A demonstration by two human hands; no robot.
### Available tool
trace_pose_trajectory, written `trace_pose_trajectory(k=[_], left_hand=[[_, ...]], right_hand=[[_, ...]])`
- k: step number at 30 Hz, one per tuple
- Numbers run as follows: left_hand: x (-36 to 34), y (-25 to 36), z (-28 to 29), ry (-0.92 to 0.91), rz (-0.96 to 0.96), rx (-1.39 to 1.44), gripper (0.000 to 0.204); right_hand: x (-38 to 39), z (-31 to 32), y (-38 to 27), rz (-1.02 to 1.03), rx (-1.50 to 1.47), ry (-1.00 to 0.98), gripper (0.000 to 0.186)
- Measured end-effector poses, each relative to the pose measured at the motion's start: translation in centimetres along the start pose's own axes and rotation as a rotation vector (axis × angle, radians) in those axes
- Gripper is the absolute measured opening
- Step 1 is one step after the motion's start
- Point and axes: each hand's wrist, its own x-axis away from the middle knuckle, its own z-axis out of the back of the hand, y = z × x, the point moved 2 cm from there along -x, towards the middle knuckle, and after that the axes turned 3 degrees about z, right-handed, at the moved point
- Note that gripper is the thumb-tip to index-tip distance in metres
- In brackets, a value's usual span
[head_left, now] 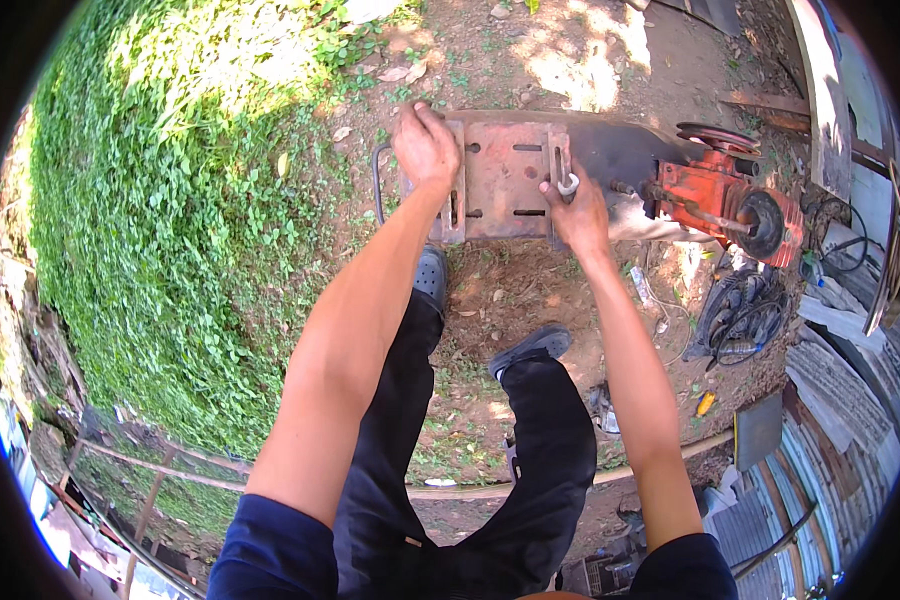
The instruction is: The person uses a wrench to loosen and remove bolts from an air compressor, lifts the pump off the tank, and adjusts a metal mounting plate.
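Our left hand (425, 145) grips the left edge of the rusty slotted plate (500, 180) lying on the dirt. Our right hand (577, 212) pinches a grey U-bolt (566, 182) standing in the plate's right-hand slot; no nut visible.

A rusty slotted metal plate (500, 175) is laid flat on bare ground, with a small silver bracket (567, 184) set at its right edge.

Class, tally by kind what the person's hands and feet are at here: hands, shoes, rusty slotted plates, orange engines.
Hands: 2, left hand and right hand
Shoes: 2
Rusty slotted plate: 1
Orange engine: 1
Total: 6
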Motion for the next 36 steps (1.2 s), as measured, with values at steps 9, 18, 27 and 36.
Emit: trace_pose_trajectory(k=[9, 18, 27, 36], left_hand=[[-0.2, -1.0, -0.3, -0.008, 0.07, 0.178, 0.039], [0.1, -0.8, -0.3, -0.018, 0.166, 0.212, 0.035], [-0.7, 0.0, 0.0, -0.24, 0.071, 0.104, 0.047], [-0.7, 0.2, 0.3, -0.184, 0.253, 0.264, 0.054]], right_hand=[[0.1, 0.9, -1.9, -0.122, -0.106, -0.035, 0.069], [-0.1, -0.1, -1.0, -0.082, -0.049, 0.002, 0.071], [-0.2, 1.1, -2.6, -0.2, -0.083, -0.087, 0.069], [-0.5, 0.9, -2.0, -0.18, -0.121, -0.06, 0.064]])
